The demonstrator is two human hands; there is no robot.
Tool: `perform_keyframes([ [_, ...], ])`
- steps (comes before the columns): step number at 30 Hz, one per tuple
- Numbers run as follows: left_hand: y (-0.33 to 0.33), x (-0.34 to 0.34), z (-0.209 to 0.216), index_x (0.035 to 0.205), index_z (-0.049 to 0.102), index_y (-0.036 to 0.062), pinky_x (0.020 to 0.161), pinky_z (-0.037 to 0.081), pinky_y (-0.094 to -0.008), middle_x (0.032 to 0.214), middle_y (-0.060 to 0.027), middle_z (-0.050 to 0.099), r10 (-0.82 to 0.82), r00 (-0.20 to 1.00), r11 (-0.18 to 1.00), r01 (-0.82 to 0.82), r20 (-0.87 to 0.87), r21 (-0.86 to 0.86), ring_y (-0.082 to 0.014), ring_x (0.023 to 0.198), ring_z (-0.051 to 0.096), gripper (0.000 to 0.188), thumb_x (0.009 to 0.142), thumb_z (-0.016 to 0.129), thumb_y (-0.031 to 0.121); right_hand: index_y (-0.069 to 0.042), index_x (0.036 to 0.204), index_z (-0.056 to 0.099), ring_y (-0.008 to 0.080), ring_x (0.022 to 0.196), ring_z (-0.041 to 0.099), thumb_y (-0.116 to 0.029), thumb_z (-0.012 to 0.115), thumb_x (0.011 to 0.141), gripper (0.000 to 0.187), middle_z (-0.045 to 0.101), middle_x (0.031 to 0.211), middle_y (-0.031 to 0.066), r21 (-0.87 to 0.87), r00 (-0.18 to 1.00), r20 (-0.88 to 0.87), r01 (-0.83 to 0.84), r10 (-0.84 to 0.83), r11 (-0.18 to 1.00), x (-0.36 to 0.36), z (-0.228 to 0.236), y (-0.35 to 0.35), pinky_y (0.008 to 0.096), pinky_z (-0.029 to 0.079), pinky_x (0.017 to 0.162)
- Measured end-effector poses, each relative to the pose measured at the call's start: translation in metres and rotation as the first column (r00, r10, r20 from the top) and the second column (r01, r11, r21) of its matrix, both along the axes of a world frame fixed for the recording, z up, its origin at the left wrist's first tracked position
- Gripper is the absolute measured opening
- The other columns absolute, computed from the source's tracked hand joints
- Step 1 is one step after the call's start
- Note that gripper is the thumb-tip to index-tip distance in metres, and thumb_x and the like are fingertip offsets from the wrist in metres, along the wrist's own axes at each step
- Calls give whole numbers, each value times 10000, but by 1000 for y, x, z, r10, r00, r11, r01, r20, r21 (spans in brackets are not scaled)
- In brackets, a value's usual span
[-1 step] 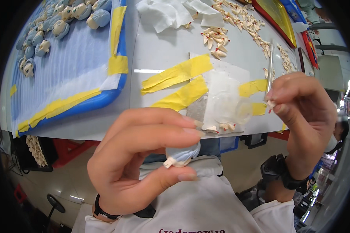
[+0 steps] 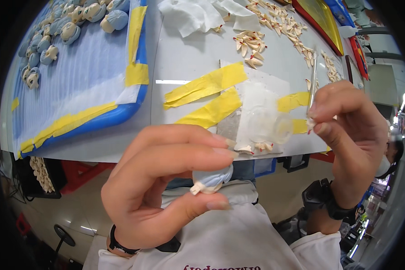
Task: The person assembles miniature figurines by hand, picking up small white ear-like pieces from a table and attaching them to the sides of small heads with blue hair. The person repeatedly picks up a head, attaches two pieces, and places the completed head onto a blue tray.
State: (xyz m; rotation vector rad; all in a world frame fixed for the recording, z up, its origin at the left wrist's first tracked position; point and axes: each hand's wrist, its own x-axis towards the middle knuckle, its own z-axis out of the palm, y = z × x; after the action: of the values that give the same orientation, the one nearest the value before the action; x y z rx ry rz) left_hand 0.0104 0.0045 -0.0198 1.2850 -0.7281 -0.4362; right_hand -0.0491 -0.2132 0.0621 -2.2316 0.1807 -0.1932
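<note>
Between the thumb and fingers of my left hand [image 2: 162, 180] is a small doll head [image 2: 211, 180] with light blue hair and a cream neck stub. My fingers cover its upper part. My right hand [image 2: 346, 117], raised farther to the right, pinches a tiny cream doll piece [image 2: 310, 124] with a red tip. A thin metal rod [image 2: 312, 81] runs up from beside those fingertips; whether the hand holds it I cannot tell. Below and between the hands, a white board [image 2: 261, 99] bears a clear plastic disc [image 2: 281, 128] and a few small cream pieces [image 2: 263, 146] at its near edge.
At the left stands a blue-rimmed tray [image 2: 121, 110] lined with pale foam, many doll heads [image 2: 69, 31] at its far end. Yellow tape strips [image 2: 211, 85] cross the board's sides. Cream red-tipped pieces [image 2: 249, 42] lie scattered beyond, near a white cloth [image 2: 191, 15] and a gold-and-red tray [image 2: 321, 22].
My right hand has shifted very slightly left and up with the tiny piece. My left hand keeps its hold on the doll head, practically unmoved.
</note>
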Motion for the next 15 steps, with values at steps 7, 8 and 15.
perform_keyframes([
  [7,-1,1,2,1006,523,-33,602,494,-214,1019,-194,486,-25,999,1000,25,22,-8,-187,729,599,476,632,773,121,6,662,583,148,683,410,43,642,531,148,437,699,41,-211,997,-60,-70,59,975,9,2,3,249,318,643],
  [8,-1,0,2,1010,521,-33,602,494,-214,1018,-194,487,-17,1000,1000,17,25,-6,-187,728,600,477,637,771,127,7,656,581,147,682,409,55,635,524,151,434,697,40,-224,999,-30,-42,36,974,9,-1,5,247,318,640],
  [15,-10,-5,2,1026,506,-26,611,503,-224,1018,-190,486,-21,998,997,16,-61,-78,-205,749,612,468,673,750,158,12,661,564,141,673,422,116,599,504,191,441,700,45,-369,999,-36,-32,20,929,12,6,21,231,320,610],
])
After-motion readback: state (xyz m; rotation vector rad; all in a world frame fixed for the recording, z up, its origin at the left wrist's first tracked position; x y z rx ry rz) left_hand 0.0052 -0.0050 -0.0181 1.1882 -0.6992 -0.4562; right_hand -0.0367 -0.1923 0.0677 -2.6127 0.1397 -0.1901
